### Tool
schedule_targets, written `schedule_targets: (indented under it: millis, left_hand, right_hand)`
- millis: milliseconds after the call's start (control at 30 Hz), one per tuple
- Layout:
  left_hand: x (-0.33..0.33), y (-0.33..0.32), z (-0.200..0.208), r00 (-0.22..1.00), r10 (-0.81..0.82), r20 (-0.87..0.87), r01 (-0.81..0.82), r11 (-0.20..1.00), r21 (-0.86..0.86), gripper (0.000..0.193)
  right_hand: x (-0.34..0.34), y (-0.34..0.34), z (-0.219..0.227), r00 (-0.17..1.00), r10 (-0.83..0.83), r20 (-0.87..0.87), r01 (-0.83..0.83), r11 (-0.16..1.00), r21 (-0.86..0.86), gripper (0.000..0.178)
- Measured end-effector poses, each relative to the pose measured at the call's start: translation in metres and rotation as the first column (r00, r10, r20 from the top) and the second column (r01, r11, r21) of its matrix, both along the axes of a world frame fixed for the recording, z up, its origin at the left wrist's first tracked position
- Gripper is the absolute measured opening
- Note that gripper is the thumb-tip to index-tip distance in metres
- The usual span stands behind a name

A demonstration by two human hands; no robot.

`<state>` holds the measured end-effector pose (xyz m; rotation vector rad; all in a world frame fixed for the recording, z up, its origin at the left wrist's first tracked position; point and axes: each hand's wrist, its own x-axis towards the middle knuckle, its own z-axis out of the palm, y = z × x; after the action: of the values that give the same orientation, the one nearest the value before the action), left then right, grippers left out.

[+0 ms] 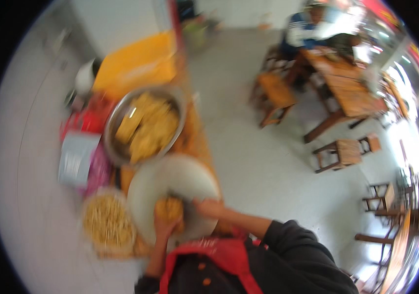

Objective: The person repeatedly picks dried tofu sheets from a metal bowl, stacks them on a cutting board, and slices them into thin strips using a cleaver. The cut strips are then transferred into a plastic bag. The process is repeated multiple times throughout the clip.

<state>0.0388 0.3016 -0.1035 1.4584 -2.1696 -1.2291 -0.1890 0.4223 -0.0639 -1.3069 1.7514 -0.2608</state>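
Over a big white basin, my left hand has its fingers closed around a yellow block of food, whose exact kind blur hides. My right hand is closed at the basin's right side. From it a dark grey, blade-like tool points left and meets or overlaps the block's right side. Just beyond the basin stands a steel bowl heaped with similar yellow pieces. To the left of the basin, a round container holds many pale yellow cut strips.
Left of the steel bowl lie red plastic bags, a grey-white packet and a purple bag. A yellow board is at the table's far end. Rightward are wooden stools and a table with a seated person.
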Motion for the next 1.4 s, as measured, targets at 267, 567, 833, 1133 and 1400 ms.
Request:
schedule_targets:
  millis: [267,567,833,1133,1400]
  left_hand:
    - [-0.004,-0.047,0.042,0.885,-0.421,0.197,0.413,0.907,0.082,0.114]
    - [-0.01,-0.078,0.059,0.725,-0.66,0.198,0.64,0.751,0.163,0.112]
    - [-0.006,-0.066,0.064,0.697,-0.591,0.407,0.644,0.765,0.007,0.117]
    - [-0.016,0.013,0.07,0.882,-0.221,0.416,0.408,0.799,-0.441,0.119]
    - [-0.009,-0.002,0.046,0.912,-0.251,0.324,0.399,0.725,-0.562,0.11]
  right_hand:
    - [0.015,0.032,0.028,0.98,-0.199,0.006,0.197,0.969,-0.15,0.024]
    - [0.037,0.013,0.04,0.943,-0.218,-0.25,0.204,0.975,-0.084,0.019]
    - [0.072,0.006,0.035,0.927,-0.275,-0.254,0.253,0.96,-0.117,0.019]
    - [0.014,-0.007,0.053,0.785,-0.567,0.25,0.584,0.812,0.004,0.019]
    - [-0.05,-0.103,0.115,0.732,-0.456,0.506,0.654,0.676,-0.338,0.018]
